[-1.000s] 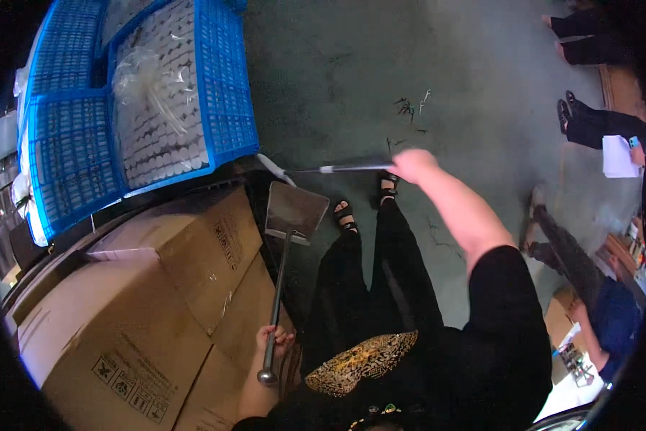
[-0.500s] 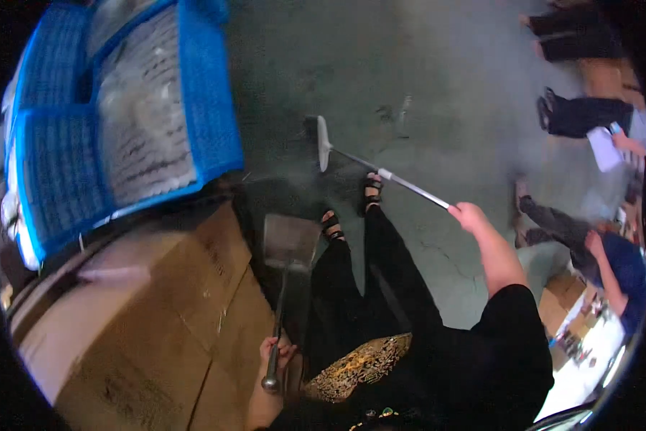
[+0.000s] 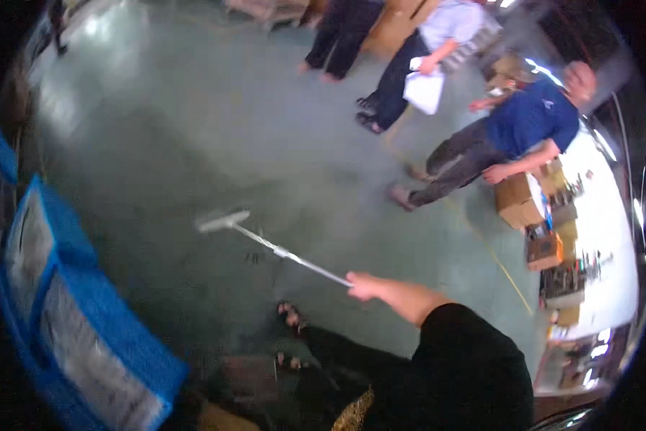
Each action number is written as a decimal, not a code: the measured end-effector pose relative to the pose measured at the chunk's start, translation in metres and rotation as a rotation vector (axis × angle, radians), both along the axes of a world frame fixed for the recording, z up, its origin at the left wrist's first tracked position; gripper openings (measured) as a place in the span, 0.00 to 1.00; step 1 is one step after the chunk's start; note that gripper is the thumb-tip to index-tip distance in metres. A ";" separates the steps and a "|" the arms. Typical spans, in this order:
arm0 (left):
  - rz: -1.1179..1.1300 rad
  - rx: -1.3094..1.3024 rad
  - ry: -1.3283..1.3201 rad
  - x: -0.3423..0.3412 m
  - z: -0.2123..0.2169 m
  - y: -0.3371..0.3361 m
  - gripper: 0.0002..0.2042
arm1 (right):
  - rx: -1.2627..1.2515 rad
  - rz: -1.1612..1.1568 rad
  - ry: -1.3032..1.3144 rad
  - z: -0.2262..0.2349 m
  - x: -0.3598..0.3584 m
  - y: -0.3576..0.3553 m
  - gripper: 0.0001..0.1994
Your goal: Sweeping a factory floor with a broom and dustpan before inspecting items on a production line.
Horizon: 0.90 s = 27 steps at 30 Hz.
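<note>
In my right hand (image 3: 364, 285) is the end of a pale metal pole, the fingers closed around it. The pole belongs to a long-handled broom (image 3: 281, 253) with a narrow white head (image 3: 222, 221), which is at the dark green floor ahead of my feet and smeared by motion. A dustpan (image 3: 251, 375) shows dimly beside my sandalled feet, at the lower edge. Its handle is lost in the dark, and my left hand is out of the picture.
Blue-edged crates (image 3: 86, 287) with whitish contents stand at the left. A person in a blue shirt (image 3: 531, 118) is at the right; another holds white sheets (image 3: 425, 92). Cardboard boxes (image 3: 518, 203) line the right side, past a yellow floor line (image 3: 499, 262). Part of a carton (image 3: 226, 418) shows below.
The view has turned to the right, so crates and feet sit lower and farther left. The broom head has swung left and away from my feet. My left hand has left the picture.
</note>
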<state>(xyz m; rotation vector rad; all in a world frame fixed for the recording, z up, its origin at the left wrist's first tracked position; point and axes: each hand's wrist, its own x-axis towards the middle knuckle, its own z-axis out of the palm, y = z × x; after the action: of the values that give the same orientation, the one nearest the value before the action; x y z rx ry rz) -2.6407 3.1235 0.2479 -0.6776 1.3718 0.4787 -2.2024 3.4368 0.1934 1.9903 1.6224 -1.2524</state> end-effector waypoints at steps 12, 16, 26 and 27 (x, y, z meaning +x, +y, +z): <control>0.199 0.034 0.240 0.065 -0.032 0.135 0.10 | 0.289 -0.252 -0.014 -0.100 -0.007 0.181 0.19; 0.128 -0.238 0.376 0.044 -0.064 0.147 0.12 | 0.135 -0.089 -0.050 -0.128 0.001 0.160 0.18; 0.177 -0.127 0.227 0.067 -0.067 0.209 0.11 | -0.402 0.079 -0.212 -0.040 0.141 0.005 0.21; 0.149 -0.073 0.145 0.071 -0.067 0.215 0.11 | -0.382 0.058 -0.295 -0.032 0.149 -0.009 0.21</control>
<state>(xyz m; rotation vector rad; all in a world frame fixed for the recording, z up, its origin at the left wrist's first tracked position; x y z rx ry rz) -2.5702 3.3385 0.1806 -0.8216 1.4873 0.6084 -2.0531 3.4278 0.1616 1.7753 1.1910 -1.0885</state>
